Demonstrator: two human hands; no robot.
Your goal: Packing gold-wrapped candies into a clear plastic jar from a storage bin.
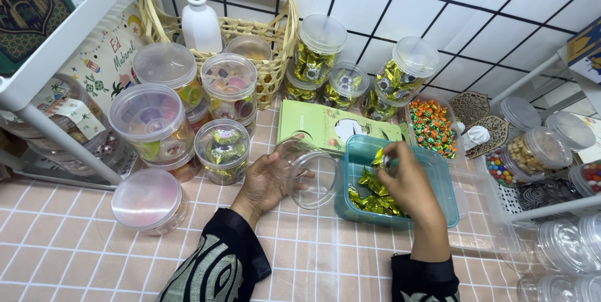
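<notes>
Empty clear jar point(307, 177) at centre, tilted, gripped by left hand point(266, 183). Right hand point(407, 183) at 3 o'clock pinched gold-wrapped candy point(380, 158) over teal tub point(438, 180). Tub part-full; filled jars point(188, 114) stacked at 10 o'clock. Filling looked barely begun.

Teal tub point(446, 184), gold-green (foil) candies point(370, 200).

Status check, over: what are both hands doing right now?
Left hand tilts empty clear jar. Right hand pinches gold-wrapped candy over teal tub. Nothing between them.
</notes>
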